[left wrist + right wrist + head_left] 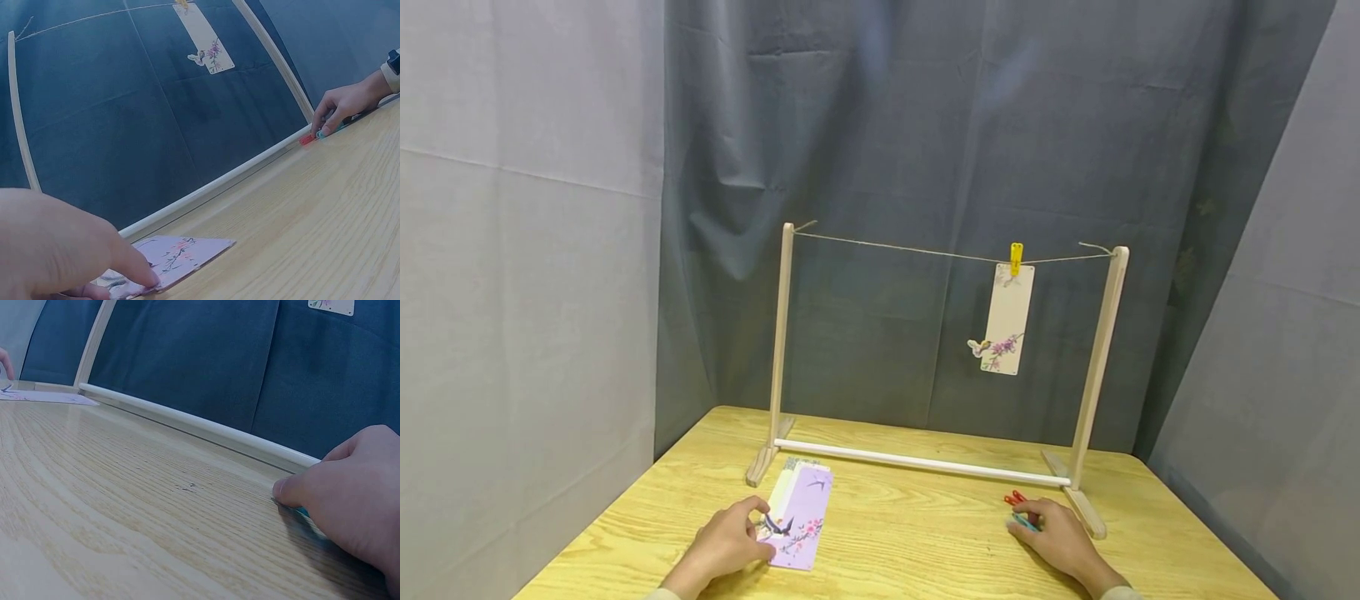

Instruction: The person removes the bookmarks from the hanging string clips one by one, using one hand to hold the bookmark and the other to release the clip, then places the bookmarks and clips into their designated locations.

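Note:
At the table's left, a purple bookmark (810,508) with blossoms and a dark bird lies over paler bookmarks (782,487). My left hand (727,536) is at its left edge, curled thumb and finger gripping it by the bird; the left wrist view shows a fingertip on the edge. On the right, my right hand (1058,533) pinches a teal clothespin (1024,522) lying at the tabletop. Red clothespins (1015,497) lie just beyond its fingertips. In the right wrist view the hand hides most of the teal clothespin (303,512).
A wooden frame with a white bottom bar (917,463) stands across the table (910,533). From its string (895,246) hangs a cream bookmark (1009,312), held by a yellow clothespin (1016,258). Grey curtains (880,333) enclose the back and sides.

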The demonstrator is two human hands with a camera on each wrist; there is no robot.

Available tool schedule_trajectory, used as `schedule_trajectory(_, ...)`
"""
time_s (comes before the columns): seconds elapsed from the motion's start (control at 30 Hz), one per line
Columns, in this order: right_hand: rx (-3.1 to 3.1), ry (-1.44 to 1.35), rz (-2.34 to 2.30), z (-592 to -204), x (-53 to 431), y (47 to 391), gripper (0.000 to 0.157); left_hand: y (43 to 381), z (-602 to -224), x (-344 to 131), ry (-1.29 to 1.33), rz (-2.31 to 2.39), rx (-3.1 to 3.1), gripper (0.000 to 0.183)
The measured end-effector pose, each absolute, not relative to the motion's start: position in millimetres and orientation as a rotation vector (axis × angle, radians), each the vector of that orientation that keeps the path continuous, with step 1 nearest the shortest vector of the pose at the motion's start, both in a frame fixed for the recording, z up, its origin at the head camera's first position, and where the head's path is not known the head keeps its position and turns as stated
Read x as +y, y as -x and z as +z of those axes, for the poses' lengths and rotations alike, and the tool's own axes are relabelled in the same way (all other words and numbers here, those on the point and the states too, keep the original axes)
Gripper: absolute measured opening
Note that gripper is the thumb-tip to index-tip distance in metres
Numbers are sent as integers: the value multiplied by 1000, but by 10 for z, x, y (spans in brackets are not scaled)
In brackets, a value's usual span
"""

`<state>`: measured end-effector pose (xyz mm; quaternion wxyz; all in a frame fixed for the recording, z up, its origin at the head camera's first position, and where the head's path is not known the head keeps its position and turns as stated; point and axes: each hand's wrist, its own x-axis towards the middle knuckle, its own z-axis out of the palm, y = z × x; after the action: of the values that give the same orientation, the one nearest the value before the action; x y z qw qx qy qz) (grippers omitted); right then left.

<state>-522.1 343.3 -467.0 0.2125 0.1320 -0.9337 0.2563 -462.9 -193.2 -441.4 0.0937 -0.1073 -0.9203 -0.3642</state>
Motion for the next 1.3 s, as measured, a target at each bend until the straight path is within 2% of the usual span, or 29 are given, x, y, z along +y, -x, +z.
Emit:
schedule_trajectory(0.47, -2598, -373, 728, -4648, 3437, 5201, 41, 4641, -4432, -1938, 346, -1099, -2714, 60)
schedule_trajectory(1.3, -2595, -338, 782, -4637, 3445, 5214, 38, 4673, -4432, -1930, 371, -1153, -2630, 48)
